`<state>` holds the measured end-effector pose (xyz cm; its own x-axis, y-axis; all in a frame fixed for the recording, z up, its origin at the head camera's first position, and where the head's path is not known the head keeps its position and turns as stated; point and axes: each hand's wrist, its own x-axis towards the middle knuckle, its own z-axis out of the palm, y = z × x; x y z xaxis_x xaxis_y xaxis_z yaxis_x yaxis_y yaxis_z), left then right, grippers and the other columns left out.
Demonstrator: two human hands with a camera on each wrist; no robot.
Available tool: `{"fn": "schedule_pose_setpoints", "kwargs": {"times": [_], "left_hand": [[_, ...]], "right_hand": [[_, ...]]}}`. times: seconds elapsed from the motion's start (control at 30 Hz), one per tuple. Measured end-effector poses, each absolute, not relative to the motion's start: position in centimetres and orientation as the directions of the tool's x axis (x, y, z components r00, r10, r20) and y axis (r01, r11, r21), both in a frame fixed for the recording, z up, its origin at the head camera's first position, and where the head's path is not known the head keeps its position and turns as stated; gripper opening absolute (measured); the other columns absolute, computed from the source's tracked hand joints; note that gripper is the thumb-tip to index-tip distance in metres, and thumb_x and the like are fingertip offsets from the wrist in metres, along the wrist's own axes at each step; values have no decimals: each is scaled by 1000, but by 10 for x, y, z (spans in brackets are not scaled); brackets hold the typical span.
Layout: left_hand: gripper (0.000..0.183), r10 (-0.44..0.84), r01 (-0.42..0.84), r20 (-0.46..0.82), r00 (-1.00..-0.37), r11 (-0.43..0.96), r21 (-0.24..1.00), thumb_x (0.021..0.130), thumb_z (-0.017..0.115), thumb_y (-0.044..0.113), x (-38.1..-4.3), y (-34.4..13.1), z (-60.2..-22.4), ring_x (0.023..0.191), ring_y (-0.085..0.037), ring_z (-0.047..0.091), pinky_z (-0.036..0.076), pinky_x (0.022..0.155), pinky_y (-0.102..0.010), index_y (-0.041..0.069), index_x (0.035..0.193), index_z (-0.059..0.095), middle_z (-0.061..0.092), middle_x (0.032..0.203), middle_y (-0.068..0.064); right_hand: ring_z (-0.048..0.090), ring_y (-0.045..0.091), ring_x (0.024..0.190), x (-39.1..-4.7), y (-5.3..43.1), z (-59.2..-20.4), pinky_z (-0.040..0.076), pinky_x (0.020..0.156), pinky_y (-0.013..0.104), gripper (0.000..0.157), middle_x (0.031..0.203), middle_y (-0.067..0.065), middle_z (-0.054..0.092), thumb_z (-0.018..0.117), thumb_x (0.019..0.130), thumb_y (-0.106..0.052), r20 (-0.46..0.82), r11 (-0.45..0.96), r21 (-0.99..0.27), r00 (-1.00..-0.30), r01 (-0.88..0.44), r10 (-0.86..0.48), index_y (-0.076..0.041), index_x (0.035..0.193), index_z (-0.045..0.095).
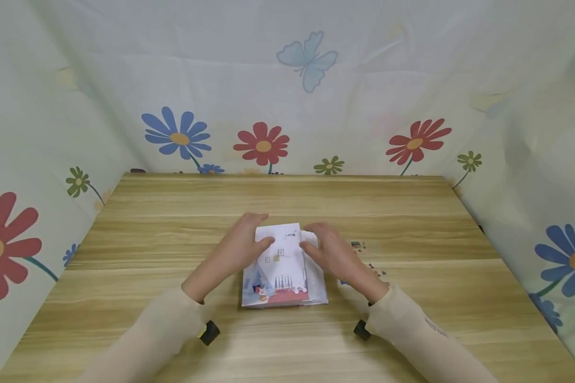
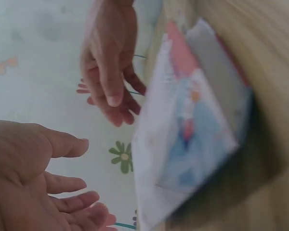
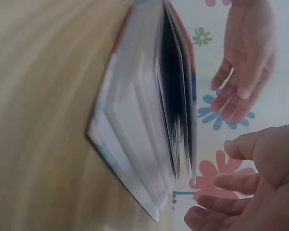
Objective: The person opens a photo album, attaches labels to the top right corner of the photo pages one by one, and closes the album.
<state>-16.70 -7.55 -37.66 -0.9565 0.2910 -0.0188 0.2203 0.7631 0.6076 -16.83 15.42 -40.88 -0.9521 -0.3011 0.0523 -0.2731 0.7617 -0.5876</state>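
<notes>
A thick book (image 1: 281, 271) lies on the wooden table, its white cover printed with a snowy scene, trees and a red band. My left hand (image 1: 239, 243) hovers at its left side, thumb over the cover in the head view. Across from it, my right hand (image 1: 333, 249) is at the right edge. Both wrist views show the fingers of the left hand (image 2: 43, 178) and right hand (image 3: 260, 180) loosely extended, holding nothing. From the right wrist, the book (image 3: 135, 110) shows its page edges, with the cover and upper leaves slightly lifted apart.
Several small colourful scraps (image 1: 356, 244) lie on the table (image 1: 182, 223) to the right, partly behind my right forearm. A white cloth (image 1: 220, 64) with flowers and a butterfly hangs around the table's back and sides. A dark strap device (image 1: 210, 333) is on my left wrist.
</notes>
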Motion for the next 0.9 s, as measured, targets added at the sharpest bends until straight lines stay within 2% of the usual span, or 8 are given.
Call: {"fn": "schedule_pose_setpoints", "kwargs": {"times": [0.2,0.37,0.53,0.73,0.9], "left_hand": [[70,336,277,-36,-941,829,486,97,71,32,-139,-88,-402,154,-43,31,37,122,-57,-1,152,44,32,165,-25],[77,405,337,-54,-913,821,461,95,72,38,-126,-91,-414,158,-47,15,30,125,-58,-2,154,42,20,168,-28],[79,452,380,-61,-890,808,449,95,72,40,-122,-89,-420,158,-49,13,28,126,-58,-5,153,42,21,167,-31],[79,487,419,-47,-872,794,441,96,69,42,-119,-86,-424,158,-49,11,28,126,-57,-5,153,41,20,167,-32],[79,506,459,-28,-862,802,382,97,67,46,-119,-84,-425,157,-52,14,30,125,-56,-7,151,43,23,164,-35]], "right_hand": [[50,38,142,-150,149,-417,44,118,54,54,151,22,53,70,97,-28,110,763,-508,-909,-399,-402,-4,144,55],[42,39,150,-138,145,-419,38,123,53,65,160,21,43,72,96,-34,64,802,-429,-899,-416,-432,-4,149,50],[37,39,152,-133,144,-423,36,123,54,71,164,21,36,69,98,-39,-11,833,-379,-898,-403,-439,-2,153,45],[42,40,149,-132,148,-428,40,119,59,69,162,23,39,65,100,-41,-26,843,-347,-894,-411,-447,-1,153,45],[42,39,149,-132,151,-429,40,120,57,69,162,22,39,62,101,-41,-41,847,-336,-892,-411,-449,-1,154,43]]}}
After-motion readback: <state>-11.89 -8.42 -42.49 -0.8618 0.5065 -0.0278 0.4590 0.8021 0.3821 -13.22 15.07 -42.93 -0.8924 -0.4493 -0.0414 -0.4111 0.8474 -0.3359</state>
